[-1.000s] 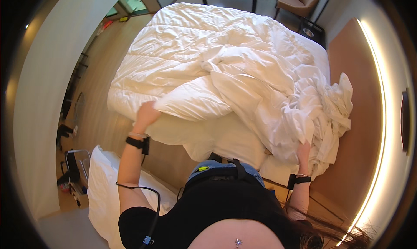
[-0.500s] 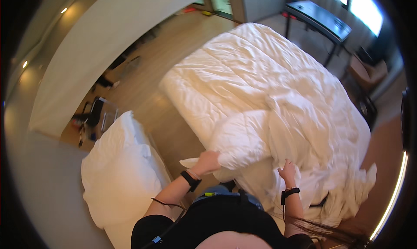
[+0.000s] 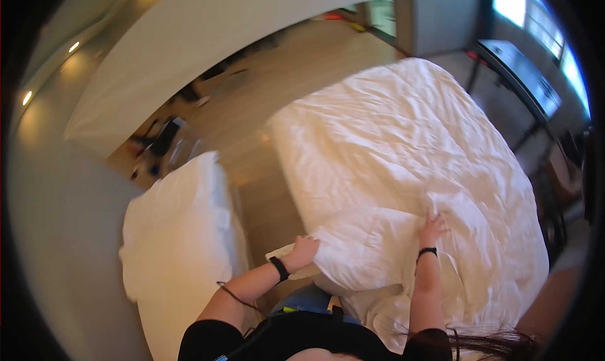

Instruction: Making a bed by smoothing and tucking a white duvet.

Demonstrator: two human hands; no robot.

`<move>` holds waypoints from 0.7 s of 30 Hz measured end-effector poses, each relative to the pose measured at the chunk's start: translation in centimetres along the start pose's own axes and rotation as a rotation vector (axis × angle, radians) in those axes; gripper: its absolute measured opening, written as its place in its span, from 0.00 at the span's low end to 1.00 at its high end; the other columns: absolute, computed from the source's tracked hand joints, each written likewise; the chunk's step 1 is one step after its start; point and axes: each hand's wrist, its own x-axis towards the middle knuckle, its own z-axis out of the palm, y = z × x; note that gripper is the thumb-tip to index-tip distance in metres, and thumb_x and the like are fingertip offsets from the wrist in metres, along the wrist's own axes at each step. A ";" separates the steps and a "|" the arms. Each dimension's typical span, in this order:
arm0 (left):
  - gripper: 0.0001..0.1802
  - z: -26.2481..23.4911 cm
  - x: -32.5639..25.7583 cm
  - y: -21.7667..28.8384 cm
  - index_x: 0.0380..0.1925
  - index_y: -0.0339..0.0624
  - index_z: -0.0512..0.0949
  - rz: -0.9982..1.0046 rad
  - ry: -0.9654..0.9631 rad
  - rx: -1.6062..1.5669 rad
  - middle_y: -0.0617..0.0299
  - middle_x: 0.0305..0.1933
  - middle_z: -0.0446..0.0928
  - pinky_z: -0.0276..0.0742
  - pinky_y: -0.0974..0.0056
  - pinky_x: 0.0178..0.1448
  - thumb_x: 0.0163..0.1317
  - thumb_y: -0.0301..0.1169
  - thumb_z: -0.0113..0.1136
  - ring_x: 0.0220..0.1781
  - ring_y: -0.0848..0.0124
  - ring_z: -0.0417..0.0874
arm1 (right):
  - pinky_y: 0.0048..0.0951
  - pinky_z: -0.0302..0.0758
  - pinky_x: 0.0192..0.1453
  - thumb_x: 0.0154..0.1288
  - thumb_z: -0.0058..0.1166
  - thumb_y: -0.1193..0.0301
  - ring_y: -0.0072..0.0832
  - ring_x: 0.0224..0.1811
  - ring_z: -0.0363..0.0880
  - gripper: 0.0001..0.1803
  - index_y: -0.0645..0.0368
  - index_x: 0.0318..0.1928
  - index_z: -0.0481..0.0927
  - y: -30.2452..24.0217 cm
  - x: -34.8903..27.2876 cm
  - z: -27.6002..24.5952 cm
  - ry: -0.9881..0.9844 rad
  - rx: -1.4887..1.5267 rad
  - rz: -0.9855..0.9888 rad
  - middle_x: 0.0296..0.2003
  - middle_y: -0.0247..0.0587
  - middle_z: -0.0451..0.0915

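A large white duvet (image 3: 378, 140) covers the bed in front of me, creased all over. Its near part is bunched, with a flap (image 3: 365, 247) turned back between my hands. My left hand (image 3: 304, 250) is closed on the left edge of that flap. Flat against the bunched duvet, to the right of the flap, rests my right hand (image 3: 433, 229), its fingers apart. Both wrists wear dark bands. The bed beneath the duvet is mostly hidden.
A second bed (image 3: 142, 292) with white bedding stands at my left, across a narrow strip of wooden floor (image 3: 268, 200). A dark table (image 3: 520, 80) is at the far right by the windows. A black chair (image 3: 165, 137) lies beyond the second bed.
My right hand has moved forward over the bunched duvet and its fingers have spread. The left hand keeps the flap edge. My view has swung left.
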 end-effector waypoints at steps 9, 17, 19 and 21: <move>0.64 0.2 15.0 11.6 0.66 0.32 0.56 0.567 -0.353 -0.169 0.33 0.66 0.59 0.67 0.41 0.61 0.37 0.66 0.69 0.65 0.42 0.66 | 0.44 0.79 0.38 0.55 0.47 0.84 0.49 0.35 0.80 0.44 0.29 0.69 0.57 5.8 2.2 2.9 -0.136 0.381 0.071 0.43 0.54 0.75; 0.65 0.6 23.1 28.3 0.68 0.31 0.52 0.644 -0.170 -0.252 0.35 0.69 0.54 0.56 0.35 0.67 0.38 0.62 0.71 0.72 0.43 0.54 | 0.41 0.71 0.60 0.55 0.49 0.86 0.52 0.58 0.72 0.40 0.52 0.70 0.58 24.0 -7.4 -6.0 0.607 0.508 0.662 0.60 0.57 0.68; 0.66 0.8 23.6 31.0 0.68 0.30 0.50 0.671 -0.109 -0.270 0.34 0.71 0.49 0.50 0.35 0.69 0.39 0.63 0.69 0.74 0.43 0.48 | 0.37 0.63 0.68 0.58 0.49 0.84 0.48 0.66 0.65 0.37 0.58 0.69 0.57 28.2 -11.1 -7.6 0.643 0.587 0.916 0.67 0.55 0.61; 0.66 1.1 23.3 33.3 0.69 0.31 0.49 0.685 -0.095 -0.264 0.35 0.72 0.47 0.48 0.34 0.69 0.39 0.62 0.69 0.75 0.43 0.47 | 0.36 0.62 0.68 0.58 0.49 0.83 0.47 0.66 0.65 0.37 0.58 0.70 0.57 30.1 -14.4 -9.1 0.677 0.616 1.007 0.67 0.55 0.62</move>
